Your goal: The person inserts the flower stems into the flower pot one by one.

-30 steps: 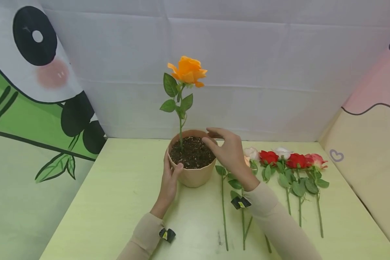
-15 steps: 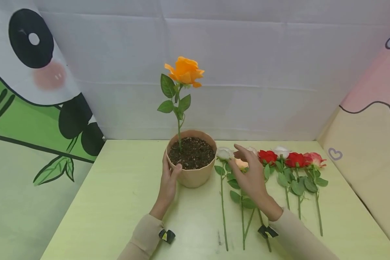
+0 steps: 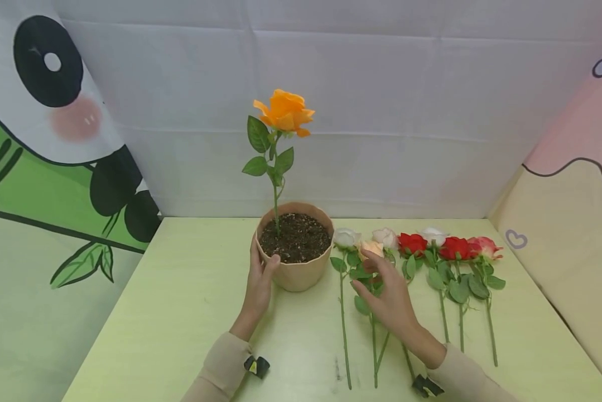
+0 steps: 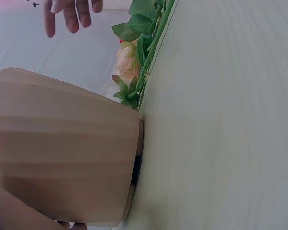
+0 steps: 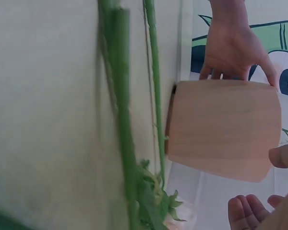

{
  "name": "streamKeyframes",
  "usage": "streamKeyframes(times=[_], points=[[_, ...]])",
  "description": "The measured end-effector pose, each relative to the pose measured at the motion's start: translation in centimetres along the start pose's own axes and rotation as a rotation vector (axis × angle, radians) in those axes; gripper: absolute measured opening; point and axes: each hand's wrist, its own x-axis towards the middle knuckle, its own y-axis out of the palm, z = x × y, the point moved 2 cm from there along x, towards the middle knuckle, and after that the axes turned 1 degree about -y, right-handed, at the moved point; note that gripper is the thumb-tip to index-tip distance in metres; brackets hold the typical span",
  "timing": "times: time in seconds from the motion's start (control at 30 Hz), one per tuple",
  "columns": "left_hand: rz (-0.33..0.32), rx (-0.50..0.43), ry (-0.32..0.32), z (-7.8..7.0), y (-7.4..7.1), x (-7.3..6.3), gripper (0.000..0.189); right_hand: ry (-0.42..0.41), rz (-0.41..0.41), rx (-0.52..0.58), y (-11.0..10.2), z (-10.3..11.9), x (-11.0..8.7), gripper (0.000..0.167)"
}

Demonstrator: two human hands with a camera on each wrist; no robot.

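Note:
My left hand (image 3: 258, 287) holds the left side of a tan flower pot (image 3: 303, 276), thumb at the front rim and fingers along the wall. Dark soil (image 3: 301, 237) fills the pot, and an orange rose (image 3: 285, 113) stands upright in it near the left side. Over the roses on the table is my right hand (image 3: 393, 298), thumb and fingers apart with nothing between them. Its fingertips overlap a peach rose (image 3: 370, 248) in the head view. A white rose (image 3: 347, 238) lies between that one and the pot.
More roses lie to the right with stems toward me: a pale pink one (image 3: 386, 238), red ones (image 3: 457, 248), another white one (image 3: 433, 234) and a pink one (image 3: 483, 246). A white cloth wall (image 3: 381, 111) stands behind the table (image 3: 180, 312).
My right hand has moved from the pot's right rim to the right and toward me, over the roses. My left hand has stayed on the pot.

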Motion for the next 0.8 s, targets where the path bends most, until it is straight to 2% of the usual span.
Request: streamKeyframes(times=[0.17,0.23,0.27,0.3,0.37,0.43,0.47,0.5,0.53,0.67,0.8], points=[[-0.002,0.012,-0.021,0.1,-0.1,0.1,0.086,0.073,0.094,0.038,1.0,0.0,-1.1,0.074],[0.001,0.000,-0.067,1.4,-0.4,0.4,0.088,0.140,0.153,0.053,1.4,0.0,-1.3,0.077],[0.003,-0.001,-0.074,1.4,-0.4,0.5,0.088,0.174,0.182,0.059,1.6,0.0,-1.5,0.078],[0.002,0.016,-0.060,2.1,-0.6,0.6,0.087,0.206,0.209,0.062,1.7,0.0,-1.6,0.080],[0.000,0.016,-0.043,2.7,-0.7,0.6,0.086,0.263,0.259,0.063,2.0,0.1,-1.9,0.084],[0.001,0.038,-0.032,1.3,-0.4,0.3,0.086,0.297,0.296,0.058,2.2,0.2,-2.2,0.088],[0.003,0.053,-0.015,0.7,-0.3,0.1,0.086,0.305,0.310,0.049,2.3,0.2,-2.3,0.089],[0.002,0.054,-0.008,1.1,-0.4,0.2,0.086,0.309,0.322,0.039,2.3,0.3,-2.4,0.090],[0.002,0.052,-0.020,0.9,-0.4,0.2,0.087,0.309,0.333,0.031,2.4,0.3,-2.6,0.091],[0.001,0.063,-0.057,2.0,-0.7,0.5,0.087,0.299,0.363,-0.004,2.7,0.2,-3.0,0.094],[0.004,0.046,-0.034,1.9,-0.6,0.4,0.090,0.301,0.392,-0.022,3.0,0.0,-3.5,0.096]])
